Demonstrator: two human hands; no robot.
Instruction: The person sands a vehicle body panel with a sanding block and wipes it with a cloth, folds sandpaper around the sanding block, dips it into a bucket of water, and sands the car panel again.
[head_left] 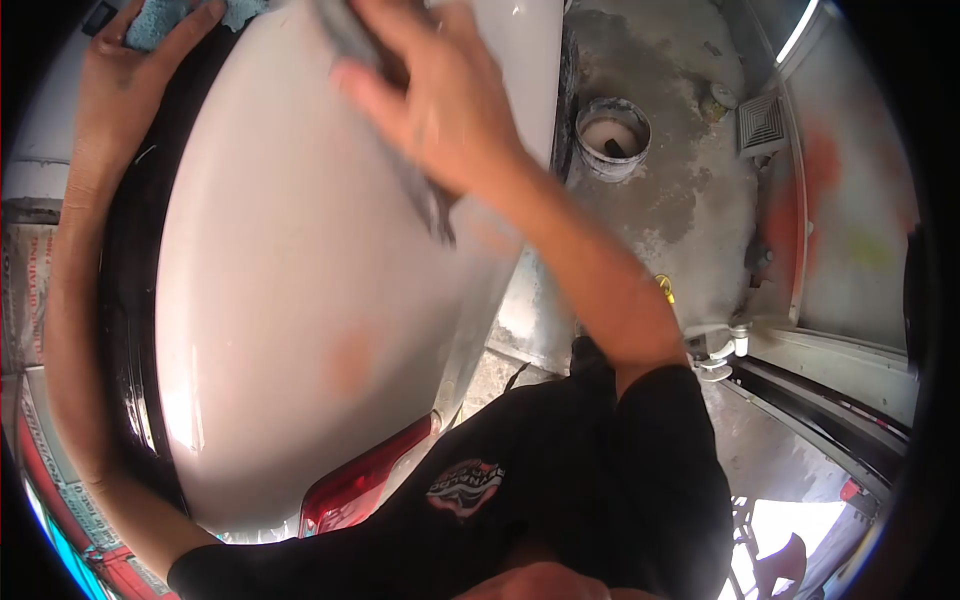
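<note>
A white car body panel (290, 260) with a glossy finish curves across the middle of the view, above a red tail light (365, 475). My right hand (440, 95), blurred by motion, is wrapped round a long grey sanding block (432, 205) on the upper part of this panel. Far up on the left, beyond a black glossy strip (135, 290), my left hand (135, 80) is closed round a light blue sponge or cloth (155, 24). Another light blue piece shows beside its fingers at the top edge.
On the wet, stained concrete floor (680, 200) to the right stands a bucket (612, 140) of cloudy liquid with a dark object in it. A square vent grille (762, 125) and a paint-marked wall panel (850, 200) lie farther right. White pipe fittings (738, 340) stick out near my right elbow.
</note>
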